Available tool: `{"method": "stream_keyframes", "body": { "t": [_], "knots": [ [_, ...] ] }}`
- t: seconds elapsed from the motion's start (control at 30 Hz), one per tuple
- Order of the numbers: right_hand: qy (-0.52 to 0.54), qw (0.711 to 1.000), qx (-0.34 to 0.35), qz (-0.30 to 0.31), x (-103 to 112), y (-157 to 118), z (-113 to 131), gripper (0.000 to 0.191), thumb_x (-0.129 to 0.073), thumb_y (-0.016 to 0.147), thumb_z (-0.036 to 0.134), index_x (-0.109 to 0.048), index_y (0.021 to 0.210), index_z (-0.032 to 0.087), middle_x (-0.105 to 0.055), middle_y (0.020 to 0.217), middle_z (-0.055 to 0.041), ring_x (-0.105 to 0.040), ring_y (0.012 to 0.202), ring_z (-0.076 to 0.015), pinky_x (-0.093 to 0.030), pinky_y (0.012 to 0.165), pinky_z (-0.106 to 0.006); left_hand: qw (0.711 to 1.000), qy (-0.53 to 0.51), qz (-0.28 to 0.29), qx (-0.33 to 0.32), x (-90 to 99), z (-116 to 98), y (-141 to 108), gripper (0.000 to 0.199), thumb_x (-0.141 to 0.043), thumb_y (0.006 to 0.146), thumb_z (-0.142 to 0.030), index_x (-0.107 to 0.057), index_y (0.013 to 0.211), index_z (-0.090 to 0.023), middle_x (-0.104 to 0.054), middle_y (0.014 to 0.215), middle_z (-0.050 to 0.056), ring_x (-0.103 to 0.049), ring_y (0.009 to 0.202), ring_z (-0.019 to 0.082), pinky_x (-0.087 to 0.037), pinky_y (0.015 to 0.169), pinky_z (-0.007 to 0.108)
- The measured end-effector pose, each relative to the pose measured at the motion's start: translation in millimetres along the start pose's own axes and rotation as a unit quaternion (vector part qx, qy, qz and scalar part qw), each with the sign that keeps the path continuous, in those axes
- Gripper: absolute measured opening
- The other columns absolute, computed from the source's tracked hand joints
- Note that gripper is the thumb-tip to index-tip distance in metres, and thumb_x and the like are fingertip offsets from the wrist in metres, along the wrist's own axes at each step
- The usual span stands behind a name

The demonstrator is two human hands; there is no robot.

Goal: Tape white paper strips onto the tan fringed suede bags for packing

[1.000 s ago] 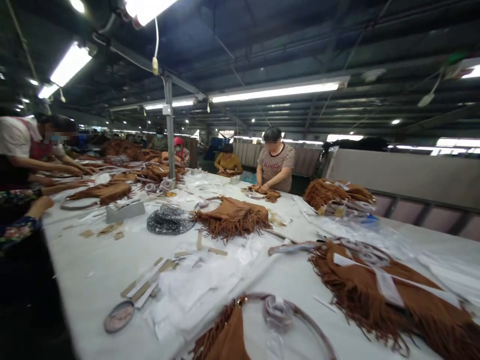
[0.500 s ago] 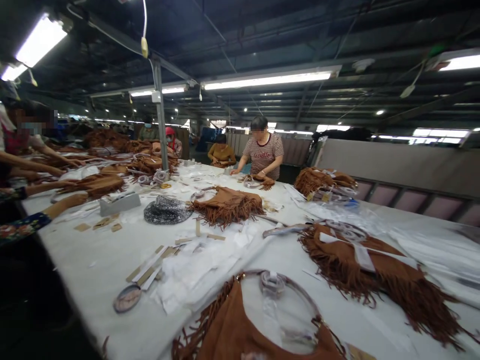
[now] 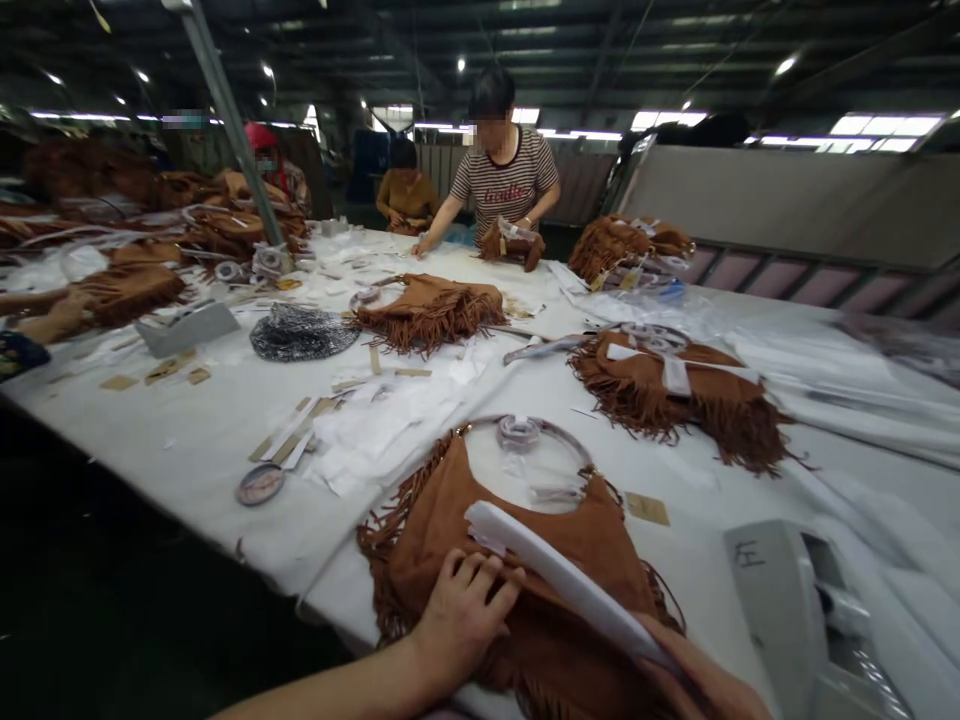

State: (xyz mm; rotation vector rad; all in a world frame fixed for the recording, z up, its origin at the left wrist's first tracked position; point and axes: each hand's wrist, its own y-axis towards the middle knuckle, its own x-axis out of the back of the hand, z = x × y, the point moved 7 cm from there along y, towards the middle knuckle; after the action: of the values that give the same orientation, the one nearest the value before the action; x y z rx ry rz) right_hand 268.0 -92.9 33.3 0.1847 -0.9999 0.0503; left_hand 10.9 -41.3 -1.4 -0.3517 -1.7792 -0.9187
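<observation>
A brown fringed handbag [image 3: 442, 510] lies in front of me, its wrapped strap curving away from me. My left hand [image 3: 465, 615] rests on the bag's front with its fingers spread apart, pressing the brown material. A long folded strip of white paper [image 3: 566, 575] slants across the bag. Its lower end runs to my right hand [image 3: 701, 675], which is closed around it at the bottom of the view, blurred and partly cut off. Inside the strap's loop sits a coiled, wrapped strap [image 3: 519, 432].
On the right stands a grey tape dispenser [image 3: 784, 620], near a tan card [image 3: 647, 508]. More fringed bags [image 3: 675, 385] lie on the white table [image 3: 195, 480]. Loose white paper [image 3: 367, 440], a dark mesh bundle [image 3: 300, 332] and a round item [image 3: 259, 484] are leftward. Co-workers [image 3: 502, 170] stand across.
The view has tilted down. Both my hands have come into view over the near bag, with the white paper strip across it. The co-worker opposite has lifted a brown bag.
</observation>
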Motion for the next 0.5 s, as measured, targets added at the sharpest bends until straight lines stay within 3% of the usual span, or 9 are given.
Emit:
{"method": "stream_keyframes", "body": {
  "t": [0.13, 0.27, 0.4, 0.5],
  "knots": [
    [0.01, 0.999, 0.02, 0.032, -14.7, 18.4, 10.6, 0.035, -0.051, 0.086, 0.044, -0.067, 0.112, 0.025, -0.069, 0.109, -0.0052, -0.065, 0.099, -0.0235, -0.053, 0.09, -0.032, 1.0, -0.016, -0.006, -0.022, 12.9, -8.0, 1.3, 0.037, -0.063, 0.083, -0.04, -0.054, 0.113, -0.021, -0.058, 0.084, 0.004, -0.052, 0.077, 0.02, -0.038, 0.068, 0.035],
    [0.024, 0.993, 0.013, 0.119, -29.3, 34.6, 22.7, 0.037, -0.047, 0.087, 0.039, -0.065, 0.116, 0.024, -0.066, 0.115, -0.0073, -0.063, 0.104, -0.0243, -0.051, 0.094, -0.036, 0.997, -0.026, -0.011, -0.074, 29.8, -16.8, 1.5, 0.017, -0.051, 0.09, -0.035, -0.056, 0.096, -0.019, -0.053, 0.076, 0.002, -0.048, 0.071, 0.017, -0.035, 0.065, 0.033],
    [0.048, 0.977, 0.0, 0.21, -44.3, 51.6, 37.7, 0.037, -0.045, 0.086, 0.031, -0.064, 0.118, 0.024, -0.065, 0.116, -0.0075, -0.061, 0.105, -0.0243, -0.048, 0.094, -0.036, 0.995, -0.027, -0.011, -0.097, 38.8, -18.6, 10.3, 0.015, -0.05, 0.091, -0.032, -0.055, 0.094, -0.019, -0.057, 0.101, 0.006, -0.05, 0.093, 0.019, -0.037, 0.087, 0.04],
    [0.073, 0.959, 0.005, 0.272, -54.2, 59.5, 47.6, 0.039, -0.047, 0.082, 0.023, -0.064, 0.117, 0.024, -0.066, 0.116, -0.0056, -0.062, 0.104, -0.0232, -0.047, 0.094, -0.034, 0.992, -0.035, 0.051, -0.106, 31.9, -17.4, 19.8, 0.018, -0.053, 0.09, -0.036, -0.054, 0.095, -0.019, -0.054, 0.117, 0.007, -0.048, 0.107, 0.023, -0.034, 0.096, 0.044]
  ]
}}
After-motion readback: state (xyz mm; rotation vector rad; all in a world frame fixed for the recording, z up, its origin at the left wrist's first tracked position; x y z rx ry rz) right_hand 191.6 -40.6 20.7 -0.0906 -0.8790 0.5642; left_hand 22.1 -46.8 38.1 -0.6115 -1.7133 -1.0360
